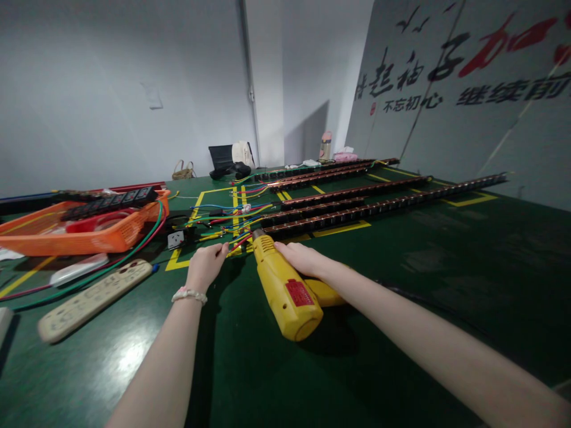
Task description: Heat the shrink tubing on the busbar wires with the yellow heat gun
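My left hand [207, 263] is closed around the ends of thin coloured wires, with its fingers pinched together. Red and yellow wires [241, 241] run from it toward the long copper-edged strips [312, 221]. A yellow heat gun [285, 291] with a red label points its metal nozzle at these wires. My right hand [303, 259] is closed against the far side of the gun near its front; part of the fingers is hidden behind the yellow body. The gun's handle extends to the right below my right wrist.
An orange basket [102, 241] with black strip parts and red wire sits at left. Before it lie a cream power strip [96, 300] and a green cable [129, 255]. A black-and-white socket [176, 239] stands near the wires. A bottle [325, 147] stands at the back.
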`<action>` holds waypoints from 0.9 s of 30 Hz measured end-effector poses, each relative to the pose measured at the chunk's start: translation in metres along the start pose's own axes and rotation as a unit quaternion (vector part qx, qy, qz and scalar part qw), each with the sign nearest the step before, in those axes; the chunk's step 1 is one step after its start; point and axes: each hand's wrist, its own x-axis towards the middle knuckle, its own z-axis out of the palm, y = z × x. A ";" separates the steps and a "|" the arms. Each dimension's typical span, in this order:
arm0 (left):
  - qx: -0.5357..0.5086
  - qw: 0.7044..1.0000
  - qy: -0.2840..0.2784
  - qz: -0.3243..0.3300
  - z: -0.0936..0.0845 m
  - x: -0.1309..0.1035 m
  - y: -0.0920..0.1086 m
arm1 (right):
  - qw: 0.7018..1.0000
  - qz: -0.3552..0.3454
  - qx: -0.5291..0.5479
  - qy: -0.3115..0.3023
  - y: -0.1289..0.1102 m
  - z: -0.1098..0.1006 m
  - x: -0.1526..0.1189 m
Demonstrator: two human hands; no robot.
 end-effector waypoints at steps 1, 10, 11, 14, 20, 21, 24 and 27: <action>-0.002 1.000 -0.001 -0.002 0.000 0.000 0.000 | 1.000 0.007 0.001 0.001 0.000 0.001 0.000; -0.036 0.999 -0.008 -0.012 0.001 0.001 -0.002 | 1.000 0.008 -0.025 -0.006 -0.017 0.002 -0.005; -0.034 0.999 -0.006 -0.012 0.001 0.001 -0.001 | 0.999 0.001 -0.031 -0.009 -0.020 0.004 -0.005; -0.034 0.999 -0.004 -0.026 0.002 0.002 -0.001 | 0.998 -0.024 -0.049 -0.019 -0.030 0.008 -0.005; -0.054 0.998 -0.006 -0.043 0.004 0.005 -0.003 | 0.994 -0.075 -0.062 -0.043 -0.045 0.019 -0.001; -0.060 0.997 -0.004 -0.042 0.004 0.005 -0.003 | 0.994 -0.077 -0.061 -0.048 -0.047 0.020 -0.001; -0.079 0.996 -0.001 -0.039 0.004 0.004 -0.004 | 0.994 -0.075 -0.060 -0.057 -0.052 0.023 0.000; -0.091 0.995 -0.003 -0.040 0.003 0.003 -0.004 | 0.995 -0.062 -0.041 -0.060 -0.055 0.022 -0.002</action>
